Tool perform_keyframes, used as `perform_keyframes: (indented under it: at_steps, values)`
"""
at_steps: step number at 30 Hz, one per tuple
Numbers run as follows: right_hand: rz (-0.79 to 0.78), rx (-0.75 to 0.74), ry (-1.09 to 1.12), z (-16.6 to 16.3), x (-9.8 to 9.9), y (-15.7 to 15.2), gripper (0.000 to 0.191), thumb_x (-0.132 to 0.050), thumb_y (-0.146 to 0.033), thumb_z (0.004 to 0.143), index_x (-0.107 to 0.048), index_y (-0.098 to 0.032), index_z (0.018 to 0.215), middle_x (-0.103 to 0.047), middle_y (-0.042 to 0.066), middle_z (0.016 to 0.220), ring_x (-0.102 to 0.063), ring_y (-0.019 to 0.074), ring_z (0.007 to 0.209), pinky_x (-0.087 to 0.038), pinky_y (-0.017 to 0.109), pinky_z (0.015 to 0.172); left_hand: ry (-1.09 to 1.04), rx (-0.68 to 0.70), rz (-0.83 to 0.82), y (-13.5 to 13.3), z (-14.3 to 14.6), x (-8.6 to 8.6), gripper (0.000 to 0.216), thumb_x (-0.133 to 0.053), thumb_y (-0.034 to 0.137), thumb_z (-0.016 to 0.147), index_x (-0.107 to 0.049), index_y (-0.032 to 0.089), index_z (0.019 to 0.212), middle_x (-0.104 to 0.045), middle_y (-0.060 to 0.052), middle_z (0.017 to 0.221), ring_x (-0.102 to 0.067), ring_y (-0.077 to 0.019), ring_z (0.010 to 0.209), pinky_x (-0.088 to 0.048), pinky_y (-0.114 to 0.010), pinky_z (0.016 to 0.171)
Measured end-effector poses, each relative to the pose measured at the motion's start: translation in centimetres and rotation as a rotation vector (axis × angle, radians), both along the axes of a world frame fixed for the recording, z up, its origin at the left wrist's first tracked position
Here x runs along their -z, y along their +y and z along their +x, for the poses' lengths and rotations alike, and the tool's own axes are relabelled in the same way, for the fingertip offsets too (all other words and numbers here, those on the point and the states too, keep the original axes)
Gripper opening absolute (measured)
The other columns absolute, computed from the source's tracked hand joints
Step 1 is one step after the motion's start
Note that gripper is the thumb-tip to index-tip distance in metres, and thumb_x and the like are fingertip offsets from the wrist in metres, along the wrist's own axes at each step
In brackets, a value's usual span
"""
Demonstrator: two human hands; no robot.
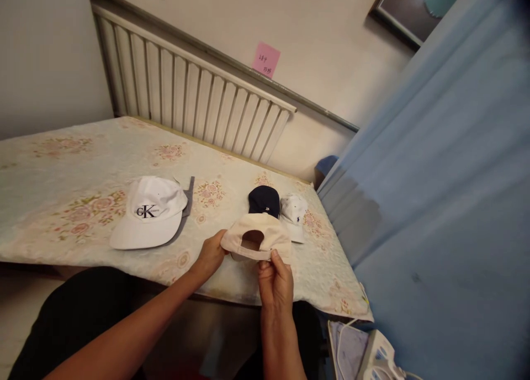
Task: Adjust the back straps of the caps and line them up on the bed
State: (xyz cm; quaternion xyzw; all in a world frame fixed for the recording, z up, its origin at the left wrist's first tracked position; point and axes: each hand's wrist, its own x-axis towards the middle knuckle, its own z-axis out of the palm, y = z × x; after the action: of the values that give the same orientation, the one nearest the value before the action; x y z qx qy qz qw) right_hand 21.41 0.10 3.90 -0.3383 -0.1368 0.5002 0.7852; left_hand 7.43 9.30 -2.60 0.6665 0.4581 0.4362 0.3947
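Between my two hands is a cream baseball cap (273,231), its back opening and strap turned toward me. My left hand (212,254) grips the cap's left edge. At the right end of the strap, my right hand (276,275) pinches the rim with thumb and fingers. Just beyond the held cap lies a dark navy cap (263,199), partly covered by it. Beside that sits a smaller white cap (293,210) with a little dark logo. Farther left, a white cap with CK lettering (155,209) rests on a grey piece (188,203), brim toward me.
The caps lie on a flower-patterned covered surface (99,170). Behind it run a white radiator (186,93) and a wall with a pink note (265,59). A blue curtain (372,203) hangs at the right, with a blue object (326,164) beside it. A white power strip (376,355) with cables is lower right.
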Motion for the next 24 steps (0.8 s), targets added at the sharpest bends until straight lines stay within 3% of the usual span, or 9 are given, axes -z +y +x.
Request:
perform_keyframes:
  at_steps: [7,16,24]
  values:
    - [0.019,-0.084,0.011,-0.9,-0.1,0.5,0.021,-0.08,-0.021,0.062,-0.061,-0.015,0.066,-0.061,-0.003,0.054,-0.048,0.0069,0.043,-0.037,0.02,0.041,0.101,-0.157,0.093,0.9,-1.9,-1.6,0.033,-0.04,0.032,0.084,-0.063,0.018,0.104,-0.071,-0.005,0.092,-0.065,-0.0206,0.086,-0.047,-0.028,0.074]
    - [-0.028,-0.126,0.054,-2.0,1.2,1.2,0.022,-0.08,-0.02,0.062,-0.06,-0.016,0.071,-0.058,-0.005,0.052,-0.047,0.0069,0.042,-0.034,0.02,0.041,0.233,-0.217,0.069,1.3,-3.7,-0.7,0.026,-0.04,0.033,0.086,-0.06,0.019,0.094,-0.069,-0.007,0.085,-0.064,-0.022,0.078,-0.045,-0.028,0.066]
    - [-0.043,-0.105,0.044,-2.1,1.1,1.5,0.025,-0.081,-0.023,0.061,-0.059,-0.016,0.07,-0.055,-0.006,0.049,-0.047,0.0071,0.042,-0.034,0.02,0.041,0.141,-0.274,0.109,0.3,-3.6,-0.7,0.043,-0.043,0.028,0.083,-0.051,0.013,0.123,-0.062,-0.015,0.119,-0.058,-0.0259,0.109,-0.046,-0.038,0.092]
